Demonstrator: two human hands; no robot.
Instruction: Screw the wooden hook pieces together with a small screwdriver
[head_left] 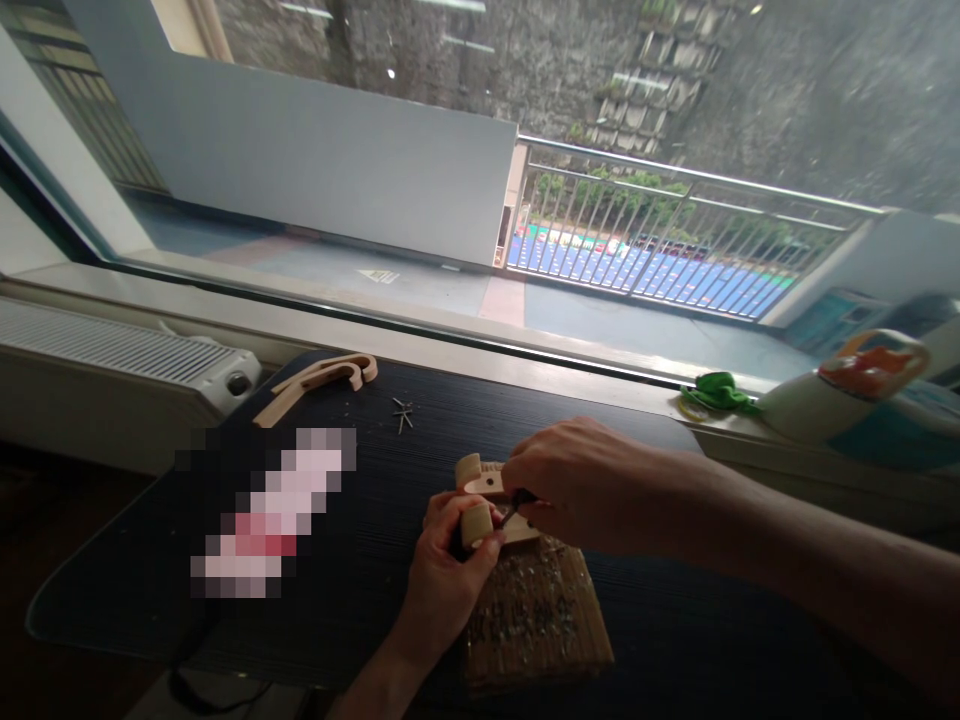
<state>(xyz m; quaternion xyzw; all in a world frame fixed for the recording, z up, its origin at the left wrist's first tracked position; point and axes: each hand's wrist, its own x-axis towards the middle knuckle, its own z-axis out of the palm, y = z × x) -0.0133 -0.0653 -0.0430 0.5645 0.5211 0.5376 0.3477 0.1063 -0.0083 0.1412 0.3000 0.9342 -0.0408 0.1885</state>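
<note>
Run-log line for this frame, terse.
left hand: holds curved wooden piece; right hand: grips dark tool; beneath: wooden block; table: wooden hooks, metal pins

Smooth matt wood hooks (pixel 477 524), rough pitted wood block (pixel 536 625), fine-grained dark table (pixel 375 500) with dull sheen, thin metal fasteners (pixel 403 411), shiny metal railing (pixel 694 182), ridged radiator (pixel 120 345), smooth plastic jug (pixel 791 405)

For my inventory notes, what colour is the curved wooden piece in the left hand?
The curved piece is pale tan, as the head view shows.

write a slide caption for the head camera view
Left hand holds a curved wooden piece over a wooden block; right hand grips a dark tool.
</note>
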